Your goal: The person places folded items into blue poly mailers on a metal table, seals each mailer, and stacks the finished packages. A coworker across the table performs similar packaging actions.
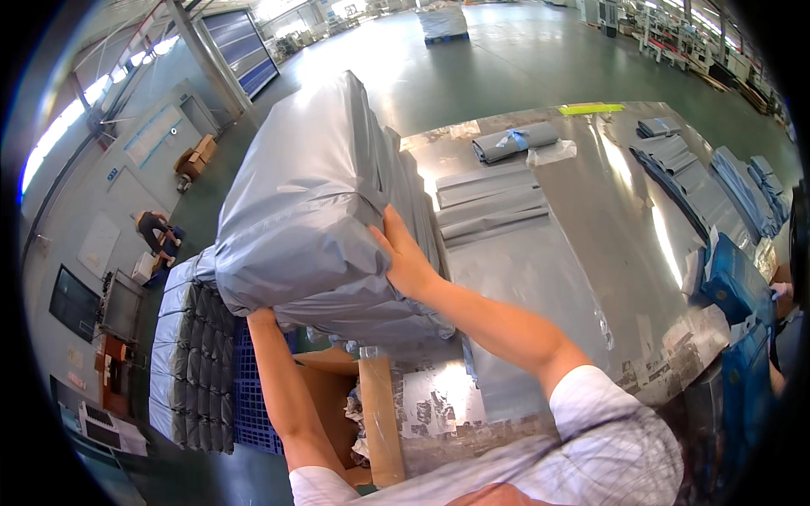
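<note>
A large bundle wrapped in grey plastic [291, 198] fills the left middle of the head view, tilted over the table's left end. My right hand [405, 253] presses against its near right side, thumb and fingers on the folded film. Beneath the lower left edge, my left hand [261, 319] supports the bundle; its fingers are hidden under it. More grey wrapped bundles [363, 314] show below and behind the one I hold. Flat grey plastic sheets [523, 278] lie on the metal table to the right of my right hand.
Similar grey bundles [190, 363] are stacked by a blue pallet [255, 396] at left. An open cardboard box [381, 413] stands below my arms. The metal table [620, 215] carries a rolled grey sheet [516, 142] and folded blue-grey bags [742, 190]. Another person [154, 232] bends down far left.
</note>
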Tool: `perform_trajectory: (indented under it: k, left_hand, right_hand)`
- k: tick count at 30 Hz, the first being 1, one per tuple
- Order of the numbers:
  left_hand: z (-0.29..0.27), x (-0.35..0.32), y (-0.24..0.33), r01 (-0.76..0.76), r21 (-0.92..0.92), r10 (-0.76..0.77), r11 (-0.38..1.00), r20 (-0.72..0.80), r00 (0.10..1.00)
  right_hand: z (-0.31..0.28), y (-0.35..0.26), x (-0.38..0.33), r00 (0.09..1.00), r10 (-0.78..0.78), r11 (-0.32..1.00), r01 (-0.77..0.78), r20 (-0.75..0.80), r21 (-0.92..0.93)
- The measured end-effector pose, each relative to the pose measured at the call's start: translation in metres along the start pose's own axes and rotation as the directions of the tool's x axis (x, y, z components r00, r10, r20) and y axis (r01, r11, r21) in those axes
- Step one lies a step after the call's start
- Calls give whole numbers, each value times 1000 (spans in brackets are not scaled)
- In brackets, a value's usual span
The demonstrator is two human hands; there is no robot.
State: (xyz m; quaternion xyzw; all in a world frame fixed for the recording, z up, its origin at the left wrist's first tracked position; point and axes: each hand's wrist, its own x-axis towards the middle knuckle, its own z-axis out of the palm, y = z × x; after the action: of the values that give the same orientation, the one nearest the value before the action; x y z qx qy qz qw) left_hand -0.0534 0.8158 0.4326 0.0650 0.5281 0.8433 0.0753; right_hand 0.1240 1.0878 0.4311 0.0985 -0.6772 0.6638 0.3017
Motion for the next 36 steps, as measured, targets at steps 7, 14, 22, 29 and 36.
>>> perform_trajectory:
  k: [7, 14, 22, 29, 36]
  left_hand:
    - [6, 30, 1, -40, 143, 52, 989, -79, 996]
    - [38, -34, -16, -552, 456, 715, 698, -411, 565]
    - [48, -185, -258, 466, -328, -556, 822, -285, 781]
    - [60, -119, -310, 404, -493, -568, 770, -245, 786]
    - [54, -51, -327, 324, -389, -451, 862, -297, 842]
  right_hand:
    - [-15, 37, 2, 993, -110, 943, 92, -37, -319]
    - [-52, -1, -52, 997, -71, 970, 69, 0, -232]
    - [-141, 106, -276, 860, 505, 735, -380, 79, -562]
    - [-228, 79, -338, 847, 531, 375, -257, -21, -891]
    - [-259, 90, -341, 813, 580, 247, -110, 56, -963]
